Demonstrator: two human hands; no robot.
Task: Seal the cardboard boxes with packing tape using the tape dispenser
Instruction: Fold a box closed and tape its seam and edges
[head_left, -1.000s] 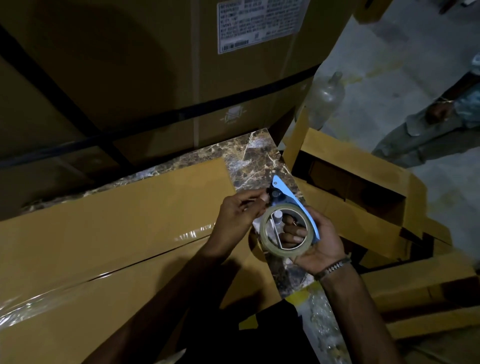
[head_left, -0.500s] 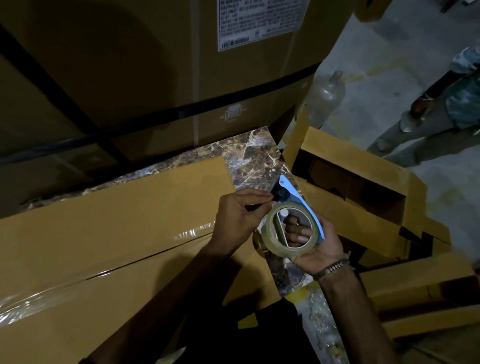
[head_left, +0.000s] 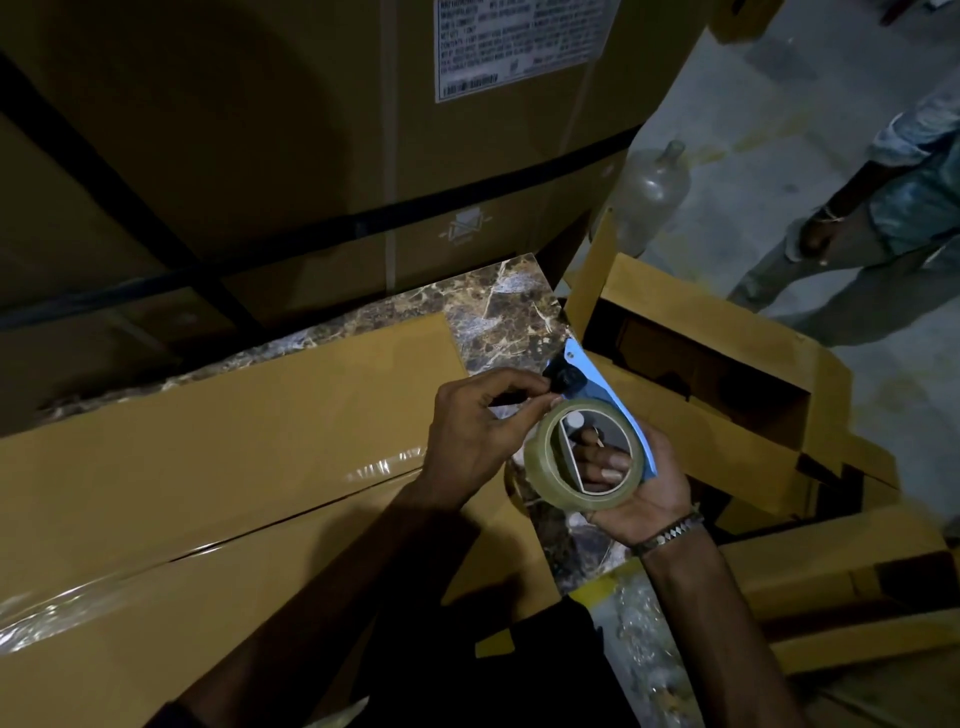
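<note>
Head view: the right hand (head_left: 636, 488) grips the blue tape dispenser (head_left: 605, 410), fingers curled through the tape roll (head_left: 582, 457), above the marble surface (head_left: 498, 317). The left hand (head_left: 478, 431) pinches the tape end at the dispenser's black front. The cardboard box (head_left: 234, 431), its seam taped, lies just left

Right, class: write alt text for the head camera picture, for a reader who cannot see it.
A person's right hand holds a blue tape dispenser with its roll of clear tape, while the left hand pinches at the roll's top edge. Below lies a flat cardboard box, its seam already taped, on a marble-patterned surface.
</note>
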